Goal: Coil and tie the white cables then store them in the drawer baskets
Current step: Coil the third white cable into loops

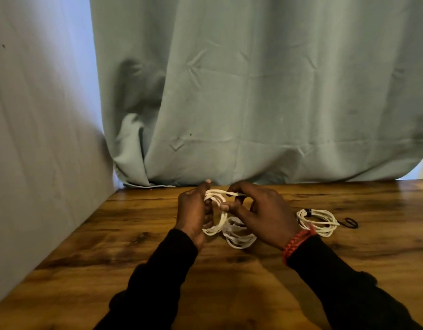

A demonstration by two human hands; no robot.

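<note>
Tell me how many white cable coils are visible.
3: one held by both the left hand and right hand, one on the table beneath the hands, one tied coil at right. Drawers are unseen.

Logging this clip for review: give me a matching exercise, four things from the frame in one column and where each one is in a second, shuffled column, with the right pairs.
Things
1. cable being coiled
2. tied cable coil
3. black hair tie
4. red bracelet

Places
A. on the right wrist
B. held between the left hand and the right hand
C. lying on the wooden table, right of both hands
D. on the table, farthest right, beyond that coil

Pairs: 1-B, 2-C, 3-D, 4-A
</note>
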